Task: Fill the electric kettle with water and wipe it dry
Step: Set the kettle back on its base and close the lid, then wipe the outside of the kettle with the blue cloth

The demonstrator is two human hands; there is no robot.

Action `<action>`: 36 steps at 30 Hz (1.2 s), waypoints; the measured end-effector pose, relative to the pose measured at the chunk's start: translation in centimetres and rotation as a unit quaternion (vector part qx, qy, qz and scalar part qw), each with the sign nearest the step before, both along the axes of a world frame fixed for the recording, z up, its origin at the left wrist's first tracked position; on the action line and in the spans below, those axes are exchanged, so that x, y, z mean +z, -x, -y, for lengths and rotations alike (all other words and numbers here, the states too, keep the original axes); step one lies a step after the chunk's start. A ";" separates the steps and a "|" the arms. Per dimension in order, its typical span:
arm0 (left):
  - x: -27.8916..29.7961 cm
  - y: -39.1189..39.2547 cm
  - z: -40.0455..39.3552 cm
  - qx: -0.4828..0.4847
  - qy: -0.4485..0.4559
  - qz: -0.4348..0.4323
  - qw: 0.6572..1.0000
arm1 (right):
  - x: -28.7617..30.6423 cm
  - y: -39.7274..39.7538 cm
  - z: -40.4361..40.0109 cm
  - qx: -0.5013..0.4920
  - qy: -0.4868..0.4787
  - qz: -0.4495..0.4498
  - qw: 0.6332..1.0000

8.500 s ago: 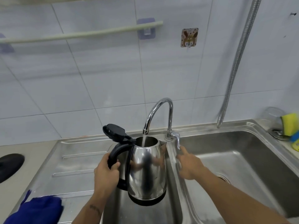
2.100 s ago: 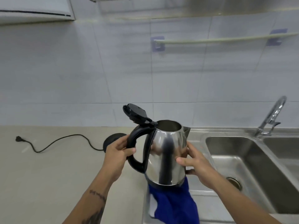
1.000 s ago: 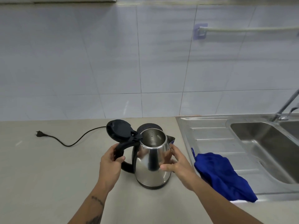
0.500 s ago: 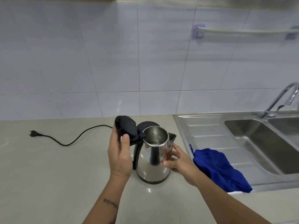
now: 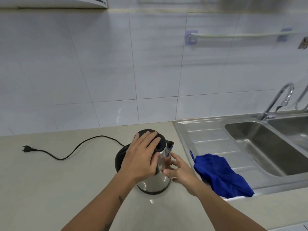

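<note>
**Kettle on counter, lid down**

Kettle (image 5: 155, 180) stands upright on counter (image 5: 50, 189), left of sink (image 5: 250, 147). Left hand (image 5: 141, 157) lies flat on lid (image 5: 160, 139), fingers straight. Right hand (image 5: 180, 172), fingers relaxed, touches kettle's right side. Blue cloth (image 5: 221, 175) on drainboard nearby.

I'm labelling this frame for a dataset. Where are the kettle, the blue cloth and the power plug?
kettle (image 5: 154, 182): head view, on the lower steel body.
blue cloth (image 5: 220, 174): head view, on the middle of the crumpled fabric.
power plug (image 5: 26, 148): head view, on the plug body at the cord's end.
</note>
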State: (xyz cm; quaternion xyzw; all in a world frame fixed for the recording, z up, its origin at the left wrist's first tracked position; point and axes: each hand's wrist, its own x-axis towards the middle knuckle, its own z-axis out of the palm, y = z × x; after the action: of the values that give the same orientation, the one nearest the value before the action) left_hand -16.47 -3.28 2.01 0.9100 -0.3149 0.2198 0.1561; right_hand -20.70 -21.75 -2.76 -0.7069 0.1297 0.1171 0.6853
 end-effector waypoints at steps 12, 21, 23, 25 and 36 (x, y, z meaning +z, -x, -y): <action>-0.2 -1.9 -0.8 -0.067 0.028 -0.002 0.997 | -0.6 0.4 -0.5 -0.019 -0.016 0.030 0.999; -0.7 -2.5 -0.6 -0.073 0.039 0.043 0.996 | 0.0 0.2 -0.3 0.001 -0.008 0.036 0.999; -0.8 -2.4 -0.6 -0.066 0.029 0.045 0.996 | 0.2 -0.1 -0.1 0.006 0.008 0.032 0.999; -0.8 -2.4 -0.3 -0.051 0.014 0.048 0.997 | 0.3 -0.6 0.2 0.024 0.026 0.036 0.999; -0.4 -1.9 3.0 0.054 0.012 0.029 0.998 | -3.5 -1.6 11.6 0.076 0.539 -0.149 0.826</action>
State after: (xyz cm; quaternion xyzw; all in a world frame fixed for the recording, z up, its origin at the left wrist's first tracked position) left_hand -14.52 -6.33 1.61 0.9170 -0.2675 0.2576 0.1455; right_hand -19.14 -33.36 -6.22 -0.9453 0.2190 0.1843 0.1567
